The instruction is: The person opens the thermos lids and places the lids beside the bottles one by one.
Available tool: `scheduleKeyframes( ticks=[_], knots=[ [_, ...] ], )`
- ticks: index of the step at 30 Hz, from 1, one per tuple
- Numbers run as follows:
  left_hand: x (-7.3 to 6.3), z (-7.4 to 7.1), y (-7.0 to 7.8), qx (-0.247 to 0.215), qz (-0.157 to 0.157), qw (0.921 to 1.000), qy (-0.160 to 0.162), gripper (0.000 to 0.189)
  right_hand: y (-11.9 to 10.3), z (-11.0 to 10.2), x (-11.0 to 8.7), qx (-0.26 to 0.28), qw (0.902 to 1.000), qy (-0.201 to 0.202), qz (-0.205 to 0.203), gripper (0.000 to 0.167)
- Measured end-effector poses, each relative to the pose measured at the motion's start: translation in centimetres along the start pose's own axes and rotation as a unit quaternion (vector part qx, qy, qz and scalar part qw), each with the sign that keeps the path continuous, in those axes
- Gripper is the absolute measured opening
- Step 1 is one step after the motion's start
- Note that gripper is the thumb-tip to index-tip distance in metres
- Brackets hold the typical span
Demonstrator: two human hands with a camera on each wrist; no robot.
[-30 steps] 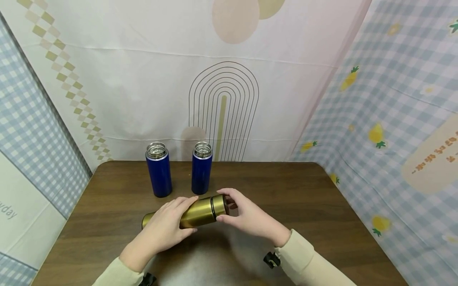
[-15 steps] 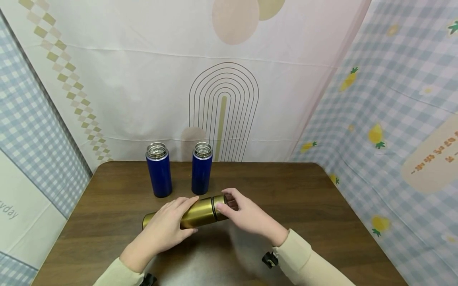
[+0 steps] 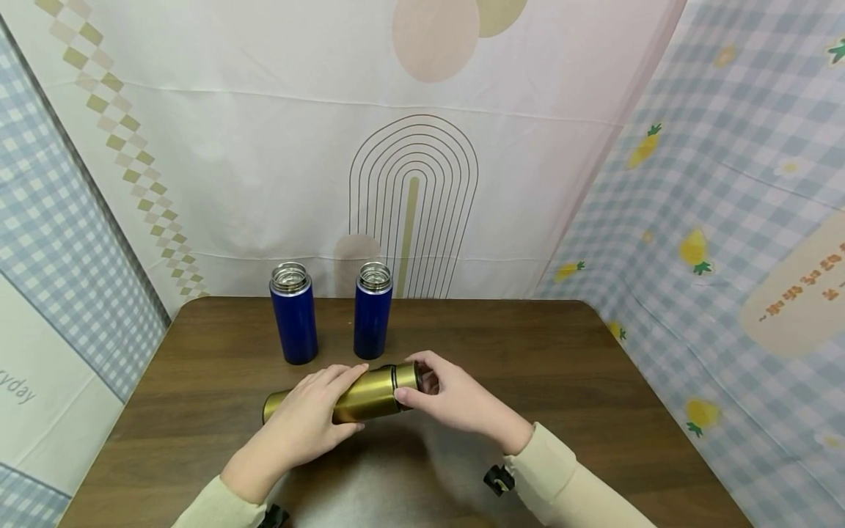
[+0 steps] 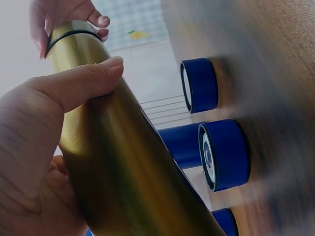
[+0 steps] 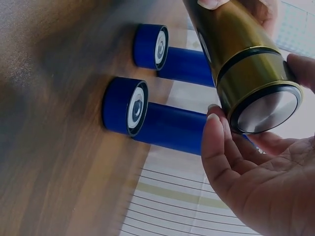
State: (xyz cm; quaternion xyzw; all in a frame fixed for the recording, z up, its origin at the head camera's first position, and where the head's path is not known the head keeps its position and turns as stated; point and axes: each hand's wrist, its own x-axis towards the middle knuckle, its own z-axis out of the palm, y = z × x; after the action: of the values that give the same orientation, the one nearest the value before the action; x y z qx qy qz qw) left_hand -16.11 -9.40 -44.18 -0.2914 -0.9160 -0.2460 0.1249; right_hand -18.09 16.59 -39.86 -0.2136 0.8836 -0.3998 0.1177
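A gold thermos bottle [image 3: 368,394] lies tilted across my front, its capped end to the right. My left hand [image 3: 300,424] grips its body, thumb on the near side and fingers over the top. At the other end, my right hand [image 3: 455,400] holds the gold cap [image 5: 253,76] between thumb and fingertips. A black ring separates cap and body, and the cap's flat silver end shows in the right wrist view. Two blue thermos bottles, left [image 3: 295,323] and right [image 3: 372,320], stand upright behind it without caps.
Two blue caps, one [image 5: 117,104] nearer the right wrist camera and another [image 5: 144,46] farther off, rest on the wooden table [image 3: 541,381]; the head view hides them behind the gold bottle and hands. Patterned cloth [image 3: 264,169] hangs along the table's back and sides.
My right thumb has moved up over the cap and partly back down, while the right fingers shifted around it. The left hand and the blue bottles stay in place.
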Motion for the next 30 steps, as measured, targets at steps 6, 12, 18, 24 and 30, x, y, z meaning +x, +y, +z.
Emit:
scheduleKeyframes(
  ticks=[6, 12, 18, 24, 30],
  knots=[
    [0.0, 0.0, 0.0, -0.006, -0.005, 1.0, -0.004, 0.083, 0.2, -0.1, -0.1, 0.006, 0.9992, -0.013, -0.036, 0.06],
    [-0.1, 0.0, -0.1, -0.011, -0.019, 0.9995, -0.021, 0.083, 0.1, -0.3, -0.3, -0.038, 0.9972, -0.025, -0.059, 0.062],
    [-0.1, -0.6, -0.4, -0.03, -0.02, 0.9977, -0.057, 0.081, -0.1, -0.6, -0.7, -0.079, 0.9918, -0.011, -0.1, 0.062],
    [-0.4, -1.6, -1.3, -0.049, -0.044, 0.9947, -0.079, 0.079, 0.4, -1.4, -1.0, -0.125, 0.98, 0.046, -0.147, 0.065],
    [-0.4, -2.0, -1.4, -0.044, -0.059, 0.9954, -0.062, 0.08, 1.3, -2.0, -1.1, -0.109, 0.9842, 0.063, -0.124, 0.063]
  ],
)
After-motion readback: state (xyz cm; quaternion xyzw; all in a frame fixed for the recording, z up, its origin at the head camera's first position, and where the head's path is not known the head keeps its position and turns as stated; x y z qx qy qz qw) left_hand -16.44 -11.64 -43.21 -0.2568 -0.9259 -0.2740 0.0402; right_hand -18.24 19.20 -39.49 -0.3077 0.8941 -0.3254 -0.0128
